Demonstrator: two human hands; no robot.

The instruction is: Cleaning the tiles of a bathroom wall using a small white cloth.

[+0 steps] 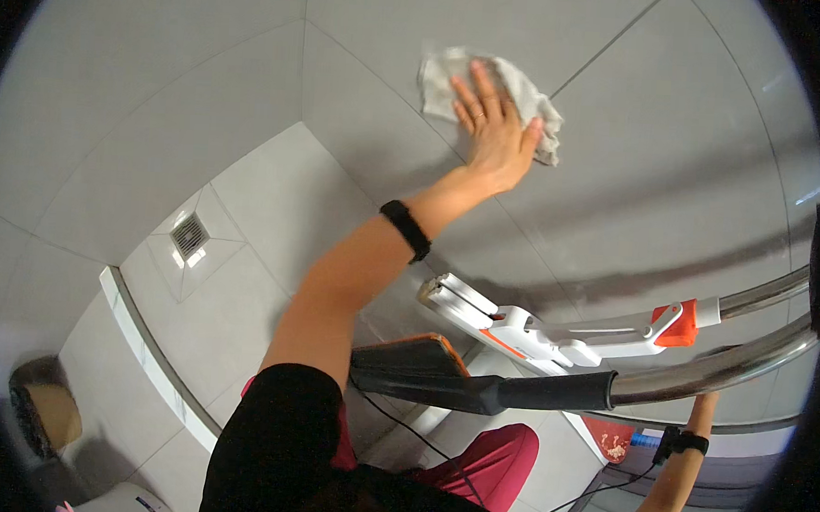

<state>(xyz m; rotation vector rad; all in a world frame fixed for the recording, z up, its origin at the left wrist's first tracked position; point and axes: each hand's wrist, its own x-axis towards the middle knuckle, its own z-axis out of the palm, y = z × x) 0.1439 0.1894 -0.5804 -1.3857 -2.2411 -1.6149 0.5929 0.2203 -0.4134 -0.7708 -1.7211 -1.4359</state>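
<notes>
My left hand (495,135) lies flat on a pale cloth (438,81), pressing it against the grey tiled wall (619,156). Its fingers are stretched out and a little apart. A black band circles that forearm. At the lower right, my right hand (706,401) reaches up behind a curved chrome tube (728,377). The tube hides its fingers, so I cannot tell whether it grips anything. The tube belongs to a folding frame with white plastic joints (517,331), an orange latch (675,326) and a dark grey sleeve (556,390). The frame stands between my arms.
A black panel with an orange edge (414,356) sits beside my left upper arm. A square floor drain (189,236) lies near the corner, behind a raised sill (145,349). A dark bin (45,404) stands at lower left. A thin black cable (419,439) crosses my legs.
</notes>
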